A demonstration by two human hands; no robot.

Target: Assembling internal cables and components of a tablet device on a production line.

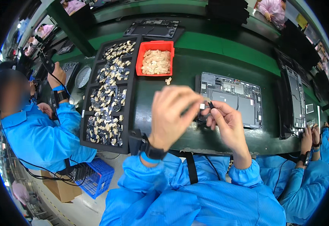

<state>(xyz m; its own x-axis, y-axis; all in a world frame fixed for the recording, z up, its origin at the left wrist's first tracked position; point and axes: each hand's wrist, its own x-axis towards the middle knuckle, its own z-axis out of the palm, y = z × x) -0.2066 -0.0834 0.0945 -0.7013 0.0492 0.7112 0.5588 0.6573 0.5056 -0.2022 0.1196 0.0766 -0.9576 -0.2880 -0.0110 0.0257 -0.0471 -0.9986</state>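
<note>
My right hand [228, 126] pinches a small black part [210, 105] between thumb and forefinger, over the left edge of an opened laptop base [247, 115]. Close beside it, my left hand [172, 115] is smeared by motion, its fingertips pressed together at the same part. A pale scrap shows faintly by those fingertips; I cannot make out its kind. To the left lies a black foam tray [128, 113], its compartments full of small black parts with tan tabs [106, 98]. A red bin [138, 71] holds a heap of tan scraps [156, 62].
A few tan scraps [168, 80] lie on the green bench [179, 137] below the bin. Another laptop base [151, 28] sits at the back, and more stand at right [294, 98]. Co-workers in blue sit on both sides. A blue crate [98, 177] stands on the floor.
</note>
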